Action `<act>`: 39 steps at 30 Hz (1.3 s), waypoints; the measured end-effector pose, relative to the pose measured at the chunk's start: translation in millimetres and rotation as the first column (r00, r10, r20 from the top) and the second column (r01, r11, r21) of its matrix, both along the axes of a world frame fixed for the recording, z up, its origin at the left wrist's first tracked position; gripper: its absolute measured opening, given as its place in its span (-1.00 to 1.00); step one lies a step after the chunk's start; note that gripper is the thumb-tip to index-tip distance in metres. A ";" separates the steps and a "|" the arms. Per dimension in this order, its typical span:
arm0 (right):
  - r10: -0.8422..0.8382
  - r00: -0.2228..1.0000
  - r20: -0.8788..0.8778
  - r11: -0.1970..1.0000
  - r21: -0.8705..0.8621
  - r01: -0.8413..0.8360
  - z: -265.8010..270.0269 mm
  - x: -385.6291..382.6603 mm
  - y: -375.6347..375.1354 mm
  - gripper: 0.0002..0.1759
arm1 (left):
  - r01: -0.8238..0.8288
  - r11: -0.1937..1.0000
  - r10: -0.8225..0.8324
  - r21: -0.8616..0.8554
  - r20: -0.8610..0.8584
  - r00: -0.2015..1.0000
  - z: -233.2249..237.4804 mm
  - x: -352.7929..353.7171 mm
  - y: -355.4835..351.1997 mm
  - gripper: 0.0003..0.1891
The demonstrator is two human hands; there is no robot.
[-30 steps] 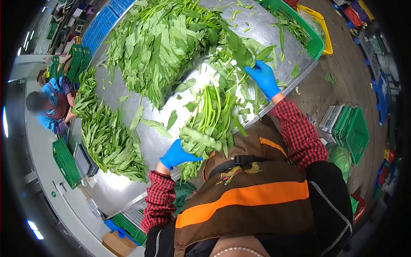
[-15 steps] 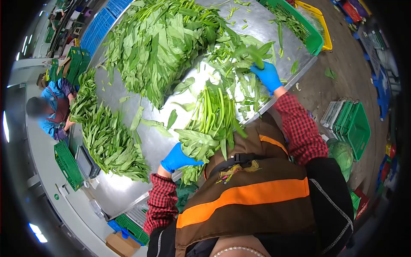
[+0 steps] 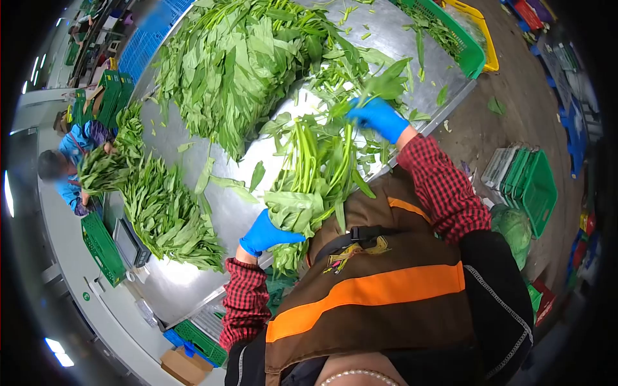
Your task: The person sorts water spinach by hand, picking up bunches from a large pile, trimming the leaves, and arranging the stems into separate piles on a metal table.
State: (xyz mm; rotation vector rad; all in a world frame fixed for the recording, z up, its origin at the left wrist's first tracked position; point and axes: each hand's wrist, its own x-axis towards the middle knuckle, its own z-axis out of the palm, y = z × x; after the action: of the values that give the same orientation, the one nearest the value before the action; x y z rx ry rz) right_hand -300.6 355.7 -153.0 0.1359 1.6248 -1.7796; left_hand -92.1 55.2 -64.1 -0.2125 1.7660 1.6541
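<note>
My left hand (image 3: pixel 265 236), in a blue glove, is wrapped round the leafy end of a bunch of water spinach (image 3: pixel 306 170) at the table's near edge. The pale cut stems of this bunch point away from me. My right hand (image 3: pixel 380 119), also gloved in blue, is closed just beyond the stem ends and somewhat blurred. A leafy sprig (image 3: pixel 388 83) sticks out from it, smeared by motion. Loose leaves and stem bits lie around on the metal table (image 3: pixel 444 103). A large heap of water spinach (image 3: pixel 232 71) lies farther off.
More bunches (image 3: pixel 170 215) lie along the left side, by a scale (image 3: pixel 131 243). A co-worker (image 3: pixel 80 151) stands there handling greens. Green (image 3: pixel 473 55) and yellow crates (image 3: pixel 490 45) stand at the far right corner. Stacked baskets (image 3: pixel 537 193) sit on the floor at right.
My right hand has moved left, closer to the bunch's stems. My left hand keeps its hold with little motion. The co-worker has lifted a bunch of greens.
</note>
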 end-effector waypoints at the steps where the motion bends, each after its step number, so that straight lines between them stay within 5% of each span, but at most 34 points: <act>1: -0.129 0.991 0.039 0.987 -0.089 0.132 -19.1 -9.0 13.8 -0.77 | 0.068 0.996 -0.069 -0.062 -0.023 0.997 -2.3 2.4 -5.5 -0.23; 2: -0.253 0.963 0.091 0.948 -0.173 0.266 -33.3 -14.1 24.7 -0.82 | 0.136 0.983 -0.142 -0.126 -0.040 0.989 -3.2 4.6 -9.6 -0.20; 3: -0.236 0.967 0.097 0.960 -0.130 0.247 -12.7 -11.2 33.1 -0.83 | 0.011 0.997 -0.016 -0.077 -0.062 0.998 0.9 8.1 -6.3 -0.31; 6: 0.235 0.967 0.099 0.922 0.291 -0.254 0.1 7.6 48.6 -0.66 | 0.025 0.963 -0.080 -0.269 -0.195 0.978 0.4 11.7 -6.9 -0.30; 8: 0.311 0.932 0.186 0.950 -0.088 -0.299 22.0 45.2 20.0 -0.55 | -0.005 0.973 -0.021 -0.230 -0.109 0.994 5.3 3.3 0.6 -0.35; 10: 0.541 0.816 0.204 0.824 0.064 -0.563 1.5 65.1 -11.5 -0.59 | 0.037 0.971 -0.072 -0.235 -0.139 0.988 0.5 -1.1 3.2 -0.40; 12: 0.461 0.877 0.131 0.884 0.012 -0.467 -7.9 68.3 -21.9 -0.63 | 0.032 0.973 -0.072 -0.230 -0.168 0.983 -3.3 -3.0 -1.3 -0.48; 13: 0.372 0.926 0.066 0.928 -0.047 -0.370 -13.2 70.1 -26.0 -0.66 | 0.041 0.925 -0.165 -0.378 -0.301 0.939 -8.1 -1.4 -11.0 -0.51; 15: 0.356 0.918 0.176 0.934 -0.054 -0.352 -27.2 61.4 -22.3 -0.74 | 0.009 0.758 -0.420 -0.652 -0.477 0.772 2.1 -10.7 -14.5 -0.58; 17: 0.352 0.917 0.188 0.935 -0.040 -0.351 -36.4 57.1 -22.5 -0.73 | -0.020 0.506 -0.626 -0.862 -0.384 0.679 13.8 -21.5 -18.0 -0.44; 18: 0.215 0.967 0.134 0.976 0.005 -0.218 -46.2 54.3 -24.6 -0.73 | -0.042 0.374 -0.714 -0.926 -0.317 0.625 14.7 -21.9 -28.6 -0.37; 19: 0.074 0.995 0.071 0.996 0.041 -0.077 -59.2 48.8 -25.5 -0.73 | -0.051 0.369 -0.710 -0.928 -0.317 0.629 16.9 -24.1 -37.0 -0.37; 21: -0.164 0.940 0.298 0.929 -0.273 0.249 -77.8 19.3 -5.4 -0.66 | -0.186 0.192 -0.842 -0.963 -0.259 0.473 21.3 -25.9 -51.8 -0.26; 22: -0.210 0.970 0.125 0.932 -0.275 0.237 -91.7 9.2 9.4 -0.69 | -0.226 0.176 -0.853 -0.958 -0.263 0.451 23.4 -27.0 -58.0 -0.28; 23: -0.131 0.991 -0.009 0.980 -0.150 0.128 -66.7 3.8 25.1 -0.72 | -0.256 0.147 -0.868 -0.955 -0.249 0.429 25.4 -28.3 -63.8 -0.28; 24: -0.173 0.982 0.071 0.977 -0.114 0.180 -28.8 -1.7 23.9 -0.75 | -0.285 0.119 -0.883 -0.951 -0.233 0.408 27.0 -28.8 -67.1 -0.28; 26: -0.043 0.982 -0.181 0.996 0.074 0.058 34.5 -0.1 7.1 -0.70 | -0.277 0.078 -0.900 -0.958 -0.187 0.394 34.1 -33.2 -68.7 -0.29; 28: 0.129 0.884 -0.450 0.992 0.073 -0.107 56.5 2.8 -12.9 -0.59 | -0.277 0.047 -0.917 -0.960 -0.152 0.369 37.6 -41.8 -66.4 -0.29; 30: 0.378 0.636 -0.672 0.919 0.354 -0.172 95.0 20.9 -40.7 -0.52 | -0.260 0.021 -0.942 -0.965 -0.106 0.317 40.0 -49.1 -63.1 -0.29; 32: 0.440 0.077 -0.895 0.885 0.417 -0.208 81.7 33.0 -69.9 -0.53 | -0.273 0.048 -0.953 -0.961 -0.126 0.276 46.8 -56.3 -56.3 -0.30; 34: 0.595 0.277 -0.754 0.780 0.460 -0.424 59.4 46.5 -84.2 -0.60 | -0.292 0.075 -0.960 -0.954 -0.148 0.236 53.2 -59.6 -55.1 -0.32; 35: 0.504 0.526 -0.685 0.818 0.183 -0.546 43.3 39.1 -72.6 -0.68 | -0.289 0.081 -0.966 -0.954 -0.147 0.214 55.6 -59.6 -61.0 -0.33; 37: 0.484 0.564 -0.669 0.858 0.238 -0.454 40.7 24.6 -42.3 -0.68 | -0.301 0.092 -0.964 -0.949 -0.160 0.212 60.5 -50.9 -74.2 -0.37; 39: 0.476 0.762 -0.439 0.875 0.326 -0.359 23.4 9.5 -4.3 -0.70 | -0.346 0.103 -0.949 -0.933 -0.197 0.246 66.6 -42.3 -84.5 -0.38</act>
State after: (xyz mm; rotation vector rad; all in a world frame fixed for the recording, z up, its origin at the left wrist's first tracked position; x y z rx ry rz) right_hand -291.1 351.4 -129.6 -0.6142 2.0245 -1.3328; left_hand -134.4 -29.4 2.5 0.9503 3.0640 -0.4598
